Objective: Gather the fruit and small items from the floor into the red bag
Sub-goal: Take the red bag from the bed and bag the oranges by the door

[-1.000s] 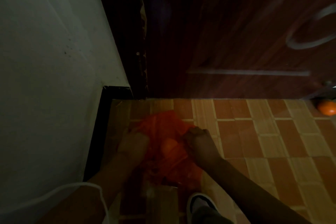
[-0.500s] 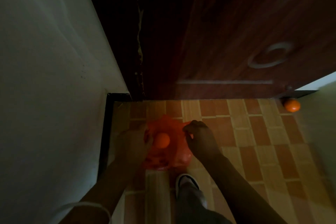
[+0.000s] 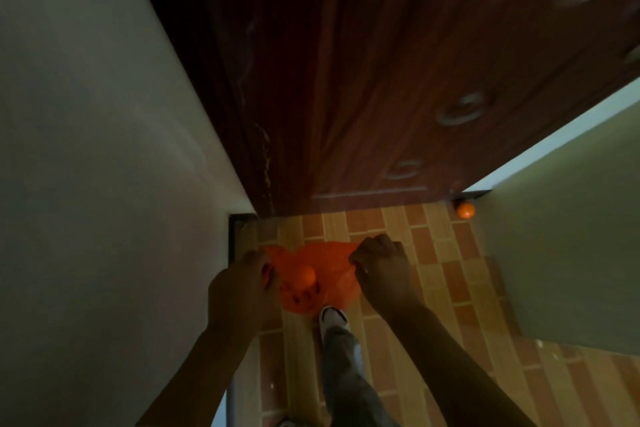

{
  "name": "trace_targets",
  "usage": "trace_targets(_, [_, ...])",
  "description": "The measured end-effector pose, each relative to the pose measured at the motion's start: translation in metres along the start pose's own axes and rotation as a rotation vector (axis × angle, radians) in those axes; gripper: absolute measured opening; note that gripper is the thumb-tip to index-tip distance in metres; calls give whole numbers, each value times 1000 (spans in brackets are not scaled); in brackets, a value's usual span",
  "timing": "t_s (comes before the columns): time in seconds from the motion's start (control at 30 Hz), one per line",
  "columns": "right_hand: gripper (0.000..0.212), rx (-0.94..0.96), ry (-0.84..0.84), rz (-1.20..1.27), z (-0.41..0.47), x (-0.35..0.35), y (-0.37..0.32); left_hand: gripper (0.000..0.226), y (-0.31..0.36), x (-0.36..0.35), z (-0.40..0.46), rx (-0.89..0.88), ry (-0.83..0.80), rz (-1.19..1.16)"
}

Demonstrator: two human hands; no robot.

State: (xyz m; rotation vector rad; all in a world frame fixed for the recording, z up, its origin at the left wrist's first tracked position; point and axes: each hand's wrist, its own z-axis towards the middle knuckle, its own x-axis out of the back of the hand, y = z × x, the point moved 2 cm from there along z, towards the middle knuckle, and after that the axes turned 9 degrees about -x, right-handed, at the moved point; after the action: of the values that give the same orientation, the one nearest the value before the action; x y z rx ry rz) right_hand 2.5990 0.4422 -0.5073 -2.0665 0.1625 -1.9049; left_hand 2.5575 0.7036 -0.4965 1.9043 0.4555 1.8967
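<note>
Hands are both on the red bag (image 3: 322, 270), held up in front of the person over the brick-pattern floor (image 3: 426, 322). Left hand (image 3: 242, 284) has its grip clenched on the bag's left edge, right hand (image 3: 381, 270) is grasping the right edge, so the mouth is stretched wide between them. One orange fruit (image 3: 304, 275) sits inside, pretty easy to spot. Another orange (image 3: 465, 210) lies on the floor well off to the right, tucked in the corner by the dark wooden door (image 3: 381, 80). A white shoe (image 3: 333, 315) shows just below the bag. Lighting is really dim, so finger detail is hard to make out.
</note>
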Motion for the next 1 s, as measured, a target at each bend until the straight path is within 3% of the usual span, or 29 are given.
trace_targets(0.33, [18,27,249,98,-54,233,-50,12,151,192,-8,-257,156,85])
trace_targets(0.57, [9,-7,360,119,-82,346,-49,14,248,286,7,-451,272,101])
trace_targets(0.73, [7,-32,502,134,-97,407,-37,19,303,302,30,-563,266,85])
trace_targets(1.0, [3,-213,553,125,-96,435,33,17,369,259,72,-691,237,92])
